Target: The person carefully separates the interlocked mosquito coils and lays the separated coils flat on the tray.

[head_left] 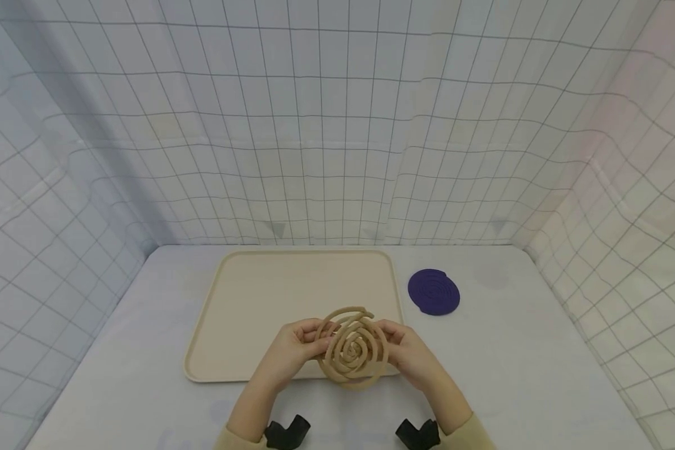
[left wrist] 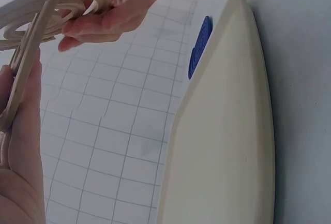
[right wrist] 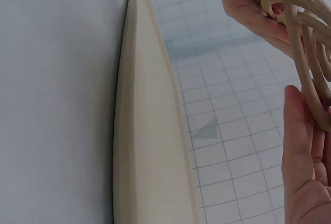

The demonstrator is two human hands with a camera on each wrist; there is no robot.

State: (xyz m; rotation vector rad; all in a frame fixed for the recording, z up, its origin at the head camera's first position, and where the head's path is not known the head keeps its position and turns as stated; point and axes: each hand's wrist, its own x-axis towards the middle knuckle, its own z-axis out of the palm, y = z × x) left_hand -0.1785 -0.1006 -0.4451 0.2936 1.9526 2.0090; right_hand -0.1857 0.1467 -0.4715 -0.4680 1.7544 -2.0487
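A tan spiral coil [head_left: 353, 347], made of a thin rope-like strand with gaps between its loops, is held up between both hands over the tray's near edge. On its left side, my left hand [head_left: 297, 350] pinches the rim, with the thumb across the front and the fingers behind. My right hand [head_left: 409, 353] grips the opposite side, its fingertips partly hidden behind the outer loops. Seen edge-on in the left wrist view, the coil [left wrist: 33, 53] has loops standing apart at different depths. In the right wrist view, the outer loop [right wrist: 302, 63] bows away from the rest.
Below the hands lies a cream rectangular tray [head_left: 292, 281] with a raised rim. Right of it, a flat purple spiral disc [head_left: 434, 292] rests on the white table [head_left: 517, 350]. Grid-patterned curtains [head_left: 337, 125] enclose the back and both sides.
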